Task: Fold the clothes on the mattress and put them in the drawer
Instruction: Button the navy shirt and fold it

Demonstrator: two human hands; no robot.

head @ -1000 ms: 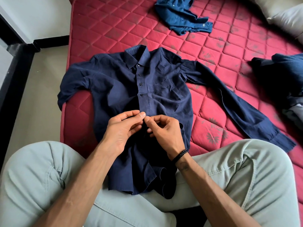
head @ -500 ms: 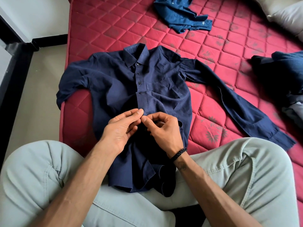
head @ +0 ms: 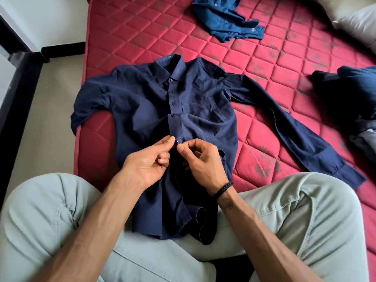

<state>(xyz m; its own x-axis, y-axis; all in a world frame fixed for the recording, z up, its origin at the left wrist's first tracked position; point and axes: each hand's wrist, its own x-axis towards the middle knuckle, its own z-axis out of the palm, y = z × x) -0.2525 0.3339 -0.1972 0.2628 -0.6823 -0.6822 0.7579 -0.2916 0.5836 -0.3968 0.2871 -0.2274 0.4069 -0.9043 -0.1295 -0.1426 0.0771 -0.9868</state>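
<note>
A navy long-sleeved shirt (head: pixel 142 110) lies face up on the red quilted mattress (head: pixel 264 64), collar away from me, sleeves spread, its hem over my lap. Its upper buttons are fastened. My left hand (head: pixel 148 161) pinches the left edge of the placket at a small button (head: pixel 176 141). My right hand (head: pixel 203 159), with a black braided wristband, pinches the right edge of the placket just beside it. Both thumbs and forefingers meet at that button.
A crumpled blue garment (head: pixel 225 17) lies at the far side of the mattress. A dark blue pile of clothes (head: pixel 350 92) sits at the right edge. Pale pillows (head: pixel 356 19) fill the top right corner. My crossed legs in light grey trousers (head: pixel 305 216) frame the shirt. Bare floor (head: pixel 46 127) is on the left.
Both hands stay at the same button on the placket; fingertips have shifted slightly and the button now shows between them. The shirt has not moved.
</note>
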